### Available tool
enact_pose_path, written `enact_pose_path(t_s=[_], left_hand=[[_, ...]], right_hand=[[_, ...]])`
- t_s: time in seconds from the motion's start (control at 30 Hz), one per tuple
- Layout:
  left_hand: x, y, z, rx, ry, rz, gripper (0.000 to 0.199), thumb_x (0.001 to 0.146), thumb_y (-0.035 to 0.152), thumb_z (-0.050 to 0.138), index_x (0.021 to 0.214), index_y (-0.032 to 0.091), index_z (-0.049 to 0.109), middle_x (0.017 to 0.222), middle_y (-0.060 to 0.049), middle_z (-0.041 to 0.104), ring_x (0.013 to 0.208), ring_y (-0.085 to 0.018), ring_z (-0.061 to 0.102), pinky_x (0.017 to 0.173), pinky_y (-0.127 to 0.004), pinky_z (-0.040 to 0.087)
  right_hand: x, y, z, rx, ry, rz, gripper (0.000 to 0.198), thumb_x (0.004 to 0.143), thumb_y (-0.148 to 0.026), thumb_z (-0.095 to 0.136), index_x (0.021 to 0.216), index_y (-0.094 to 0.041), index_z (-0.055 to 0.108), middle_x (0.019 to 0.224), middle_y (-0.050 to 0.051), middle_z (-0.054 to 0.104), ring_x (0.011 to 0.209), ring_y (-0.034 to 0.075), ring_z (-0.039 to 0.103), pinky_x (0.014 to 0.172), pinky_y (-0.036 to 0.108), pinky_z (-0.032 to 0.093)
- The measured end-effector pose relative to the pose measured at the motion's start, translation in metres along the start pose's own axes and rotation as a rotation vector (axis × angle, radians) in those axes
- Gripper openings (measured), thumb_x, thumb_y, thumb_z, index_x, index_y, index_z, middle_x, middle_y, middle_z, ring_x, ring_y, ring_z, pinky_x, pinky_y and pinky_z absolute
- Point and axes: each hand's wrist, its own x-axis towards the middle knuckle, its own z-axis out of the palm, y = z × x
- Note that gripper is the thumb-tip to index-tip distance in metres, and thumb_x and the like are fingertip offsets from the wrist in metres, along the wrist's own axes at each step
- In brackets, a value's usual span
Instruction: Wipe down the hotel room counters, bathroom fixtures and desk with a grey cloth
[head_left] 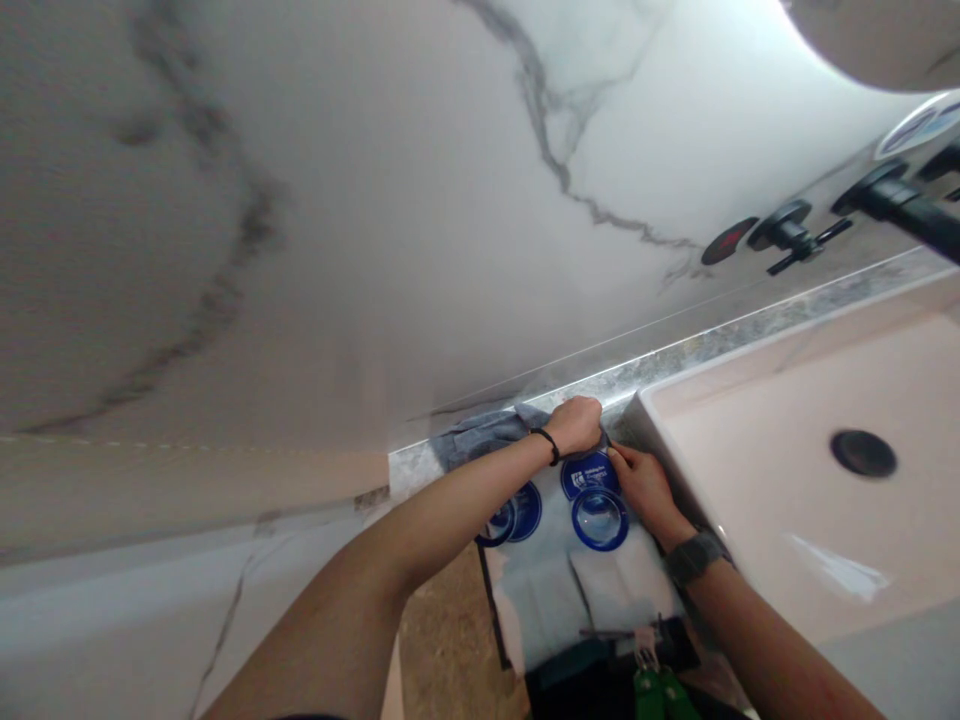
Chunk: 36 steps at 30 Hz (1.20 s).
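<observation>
1. White wall (375, 230) with dark marble veining fills most of the view, meeting a strip of mottled grey stone (720, 333) along its foot.
2. Pale rectangular basin (765, 450) stands at the right, with a round black drain (864, 454) in its floor; a black metal spout (911, 208) and a black cross-shaped handle (789, 235) project from the wall above.
3. Crumpled grey fabric cloth (480, 438) lies against the wall's foot, running under the left hand (576, 425), which is curled into a fist on it.
4. Right hand (643, 490) has its fingertips at the edge of a round blue disc with white print (589, 474), just beside the basin; whether they also pinch the cloth, I cannot tell.
5. Clear round glass with a blue rim (600, 519) stands just below that disc, over a white sheet (536, 585).
6. Left forearm partly covers a second blue disc (529, 510).
</observation>
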Motion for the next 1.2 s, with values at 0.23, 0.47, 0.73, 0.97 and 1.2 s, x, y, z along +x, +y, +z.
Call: enact_pose_path(t_s=[0.23, 0.47, 0.73, 0.97, 1.2], left_hand=[[-0.005, 0.012, 0.0, 0.009, -0.007, -0.047, 0.028, 0.079, 0.02, 0.055, 0.099, 0.007, 0.07, 0.1, -0.022, 0.07, 0.097, -0.031, 0.068, 0.079, -0.036, 0.057], [-0.002, -0.001, -0.004, 0.018, -0.049, -0.039, 0.026, 0.077, 0.021, 0.059, 0.096, 0.009, 0.071, 0.098, -0.02, 0.071, 0.095, -0.029, 0.068, 0.076, -0.032, 0.056], [-0.003, 0.001, -0.001, 0.001, -0.022, -0.1, 0.031, 0.081, 0.023, 0.051, 0.101, 0.009, 0.07, 0.102, -0.019, 0.071, 0.1, -0.029, 0.067, 0.079, -0.033, 0.055], [-0.002, 0.005, -0.005, -0.006, -0.071, -0.141, 0.037, 0.076, 0.023, 0.055, 0.107, 0.008, 0.068, 0.104, -0.021, 0.07, 0.101, -0.032, 0.067, 0.079, -0.035, 0.056], [-0.02, -0.021, 0.0, 0.005, -0.146, -0.163, 0.036, 0.074, 0.024, 0.056, 0.104, 0.009, 0.07, 0.105, -0.021, 0.07, 0.099, -0.03, 0.067, 0.074, -0.03, 0.055]], right_hand=[[-0.001, 0.0, -0.002, -0.001, -0.012, -0.005, 0.053, 0.082, -0.049, 0.045, 0.112, -0.012, 0.071, 0.11, 0.013, 0.069, 0.1, 0.033, 0.066, 0.086, 0.043, 0.051], [0.0, -0.001, -0.001, 0.039, -0.017, -0.018, 0.054, 0.083, -0.049, 0.045, 0.112, -0.01, 0.07, 0.111, 0.013, 0.069, 0.099, 0.032, 0.066, 0.084, 0.041, 0.052], [-0.001, -0.003, 0.0, 0.013, -0.004, -0.026, 0.051, 0.083, -0.046, 0.044, 0.111, -0.013, 0.071, 0.109, 0.013, 0.07, 0.098, 0.032, 0.066, 0.084, 0.042, 0.052], [0.0, 0.002, -0.003, -0.015, -0.028, -0.02, 0.055, 0.084, -0.047, 0.044, 0.115, -0.009, 0.069, 0.111, 0.013, 0.069, 0.101, 0.031, 0.066, 0.087, 0.042, 0.053], [0.0, 0.005, -0.002, -0.033, -0.026, -0.007, 0.058, 0.084, -0.047, 0.043, 0.117, -0.005, 0.066, 0.116, 0.015, 0.066, 0.108, 0.031, 0.063, 0.094, 0.041, 0.05]])
